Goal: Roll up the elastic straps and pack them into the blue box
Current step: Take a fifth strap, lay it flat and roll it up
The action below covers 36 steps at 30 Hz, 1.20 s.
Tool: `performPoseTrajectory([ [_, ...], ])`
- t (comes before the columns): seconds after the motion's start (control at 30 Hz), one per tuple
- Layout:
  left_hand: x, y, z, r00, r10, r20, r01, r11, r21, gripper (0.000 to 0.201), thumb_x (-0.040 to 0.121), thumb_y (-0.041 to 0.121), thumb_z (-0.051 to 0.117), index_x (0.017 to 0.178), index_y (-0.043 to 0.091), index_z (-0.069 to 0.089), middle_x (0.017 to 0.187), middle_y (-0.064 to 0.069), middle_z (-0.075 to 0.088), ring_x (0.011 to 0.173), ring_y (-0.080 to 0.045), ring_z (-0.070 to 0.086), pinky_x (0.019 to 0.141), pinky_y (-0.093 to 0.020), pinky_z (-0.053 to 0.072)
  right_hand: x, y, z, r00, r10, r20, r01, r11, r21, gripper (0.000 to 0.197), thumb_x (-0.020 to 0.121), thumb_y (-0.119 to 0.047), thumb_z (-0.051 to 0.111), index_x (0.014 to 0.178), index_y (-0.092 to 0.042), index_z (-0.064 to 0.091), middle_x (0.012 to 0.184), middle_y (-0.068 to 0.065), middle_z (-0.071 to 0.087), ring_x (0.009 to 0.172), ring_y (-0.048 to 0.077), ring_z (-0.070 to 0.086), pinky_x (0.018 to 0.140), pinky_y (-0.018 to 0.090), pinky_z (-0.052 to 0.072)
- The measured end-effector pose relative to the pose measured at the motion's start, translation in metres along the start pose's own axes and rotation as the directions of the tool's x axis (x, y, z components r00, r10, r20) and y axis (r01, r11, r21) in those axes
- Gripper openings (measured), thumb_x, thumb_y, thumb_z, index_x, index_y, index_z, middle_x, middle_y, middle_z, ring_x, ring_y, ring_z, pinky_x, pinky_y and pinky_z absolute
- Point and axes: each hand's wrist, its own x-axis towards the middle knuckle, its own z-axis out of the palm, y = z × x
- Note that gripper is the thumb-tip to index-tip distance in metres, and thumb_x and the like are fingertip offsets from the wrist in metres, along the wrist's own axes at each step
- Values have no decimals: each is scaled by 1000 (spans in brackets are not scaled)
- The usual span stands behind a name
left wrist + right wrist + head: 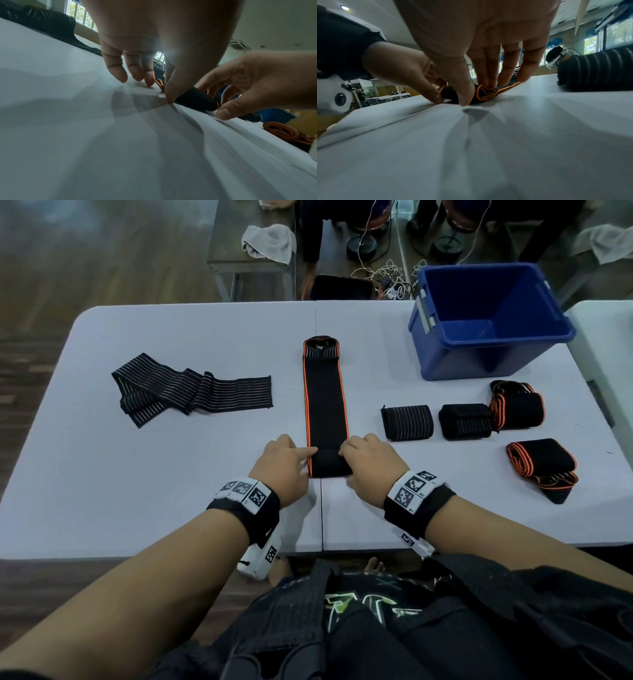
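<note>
Pinching the near, rolled end of the orange-edged strap [326,419], the left hand [281,461] and the right hand [369,460] sit at its two sides, close to the front edge of the white worktop [171,474]. In the wrist views each thumb presses at the near side of the small roll while the fingers curl over its top, fingertips on or just beside the fabric. Both wrists are held low over the worktop, palms down, forearms reaching in from the near edge.

Beyond the hands the strap runs flat and straight away from the person, ending in a small upturned loop at its far end. To the left lies a striped strap [191,390], unrolled and loosely folded over itself. To the right lie four rolled straps: two striped rolls [407,422] side by side, an orange-edged roll [517,405] touching the second of them, and another orange-edged roll [541,467] nearer the person, partly loosened.

Farthest back on the right stands the blue box [489,320], open, with no straps visible inside it.
</note>
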Motion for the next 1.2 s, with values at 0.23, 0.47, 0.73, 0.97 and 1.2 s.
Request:
performPoseTrajectory([
  [0.23,-1,-3,2,998,-52,40,55,996,-66,46,93,51,59,137,38,57,98,3,49,101,-22,52,92,-40,48,10,6,-6,988,149,49,-157,919,361,24,93,-20,60,117,-21,63,108,1,62,100,22,58,89,36,48],
  [0.47,3,3,1,987,-162,-17,153,955,-256,48,98,44,53,72,4,58,57,-3,47,59,-25,49,58,-35,39,21,9,-1,923,378,70,-341,721,603,10,93,-25,63,98,-17,64,82,0,68,85,19,63,77,30,49],
  [0.73,9,10,-4,965,-256,62,263,925,-274,52,97,49,54,64,9,56,55,-1,45,54,-18,44,57,-31,38,22,2,3,898,427,103,-388,662,641,11,95,-20,59,105,-21,56,99,8,65,82,19,62,60,23,44],
  [0.97,2,9,-5,948,-311,-71,259,881,-396,28,82,41,75,93,27,53,73,3,71,73,-13,66,69,-31,53,13,-5,-2,935,345,81,-332,776,537,39,95,-34,60,130,-17,58,117,7,66,109,24,62,91,31,49],
  [1.2,0,11,-6,986,-133,-103,116,980,-163,23,95,40,62,102,18,65,82,3,71,84,-18,64,79,-34,52,11,1,6,961,252,111,-275,896,347,58,84,-29,73,138,-21,53,115,9,60,109,27,59,93,38,50],
])
